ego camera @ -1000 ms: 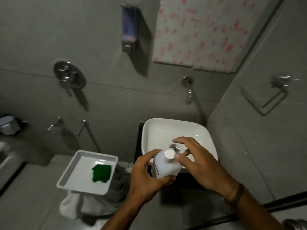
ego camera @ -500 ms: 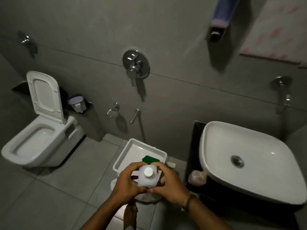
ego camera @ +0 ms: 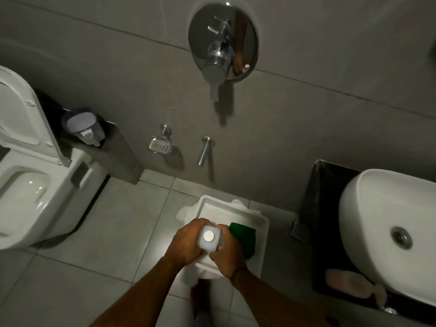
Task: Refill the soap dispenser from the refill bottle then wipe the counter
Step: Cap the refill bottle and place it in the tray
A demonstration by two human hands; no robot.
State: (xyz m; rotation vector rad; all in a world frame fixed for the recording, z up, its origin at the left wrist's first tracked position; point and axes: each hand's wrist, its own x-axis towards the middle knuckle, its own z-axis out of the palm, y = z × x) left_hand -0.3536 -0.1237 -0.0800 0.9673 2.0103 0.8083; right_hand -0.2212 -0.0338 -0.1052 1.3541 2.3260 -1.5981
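Note:
A white refill bottle (ego camera: 209, 239) with a round white cap stands upright between both hands, over the near left part of a white tray (ego camera: 236, 208). My left hand (ego camera: 186, 241) wraps its left side and my right hand (ego camera: 226, 253) grips its right side. A green cloth (ego camera: 244, 237) lies in the tray just right of the bottle. The wall soap dispenser is out of view. A pinkish bottle (ego camera: 346, 280) lies on the dark counter (ego camera: 330, 185) beside the white sink (ego camera: 382, 223).
A toilet (ego camera: 35, 185) with raised lid stands at left. A chrome shower valve (ego camera: 221, 43), a soap dish (ego camera: 160, 145) and a spout (ego camera: 204, 151) are on the grey wall. The tray rests on a white stand on the tiled floor.
The view has swung left and down from the sink toward the tray. Both hands carried the bottle from over the sink to above the tray.

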